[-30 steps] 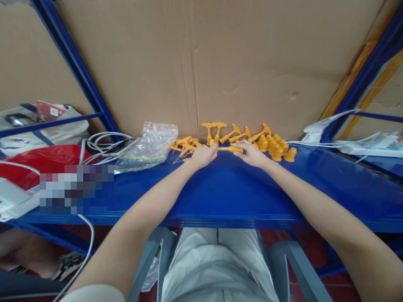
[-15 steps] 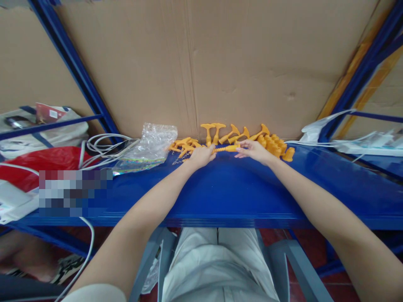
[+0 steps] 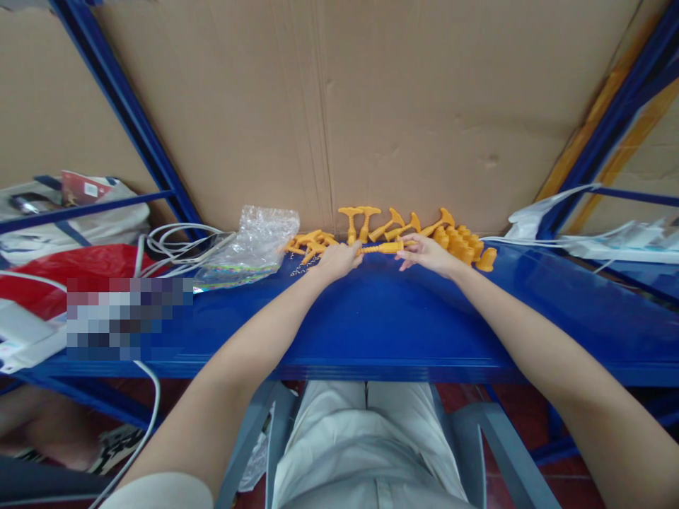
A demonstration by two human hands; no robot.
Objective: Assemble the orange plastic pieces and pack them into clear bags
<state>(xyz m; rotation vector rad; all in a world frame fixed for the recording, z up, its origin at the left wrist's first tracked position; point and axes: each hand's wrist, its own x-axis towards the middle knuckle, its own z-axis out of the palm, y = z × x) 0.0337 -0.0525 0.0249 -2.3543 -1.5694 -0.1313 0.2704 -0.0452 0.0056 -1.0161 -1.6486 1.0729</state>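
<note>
An orange ridged rod (image 3: 382, 248) lies level between my two hands, above the blue tabletop (image 3: 392, 311). My left hand (image 3: 341, 260) is closed round its left end. At the right end, the fingers of my right hand (image 3: 419, 253) are bent together on the rod's thicker part. Behind them, several orange T-handled pieces (image 3: 366, 220) lean by the cardboard. Orange handle parts (image 3: 312, 242) and small screws (image 3: 300, 265) lie left of my left hand. Orange cup-shaped pieces (image 3: 461, 244) are grouped just right of my right hand.
A clear plastic bag (image 3: 265, 237) lies left of the orange parts. Farther left are white cables (image 3: 180, 244), a red bag (image 3: 90, 272) and a white device (image 3: 26, 332). Cardboard (image 3: 329, 106) stands behind; a power strip (image 3: 626, 244) is at the right. A person's leg (image 3: 58, 431) shows at lower left.
The rod's left part has risen very slightly, and the fingers of my right hand have shifted a little on its right end. Otherwise the hands and parts look the same.
</note>
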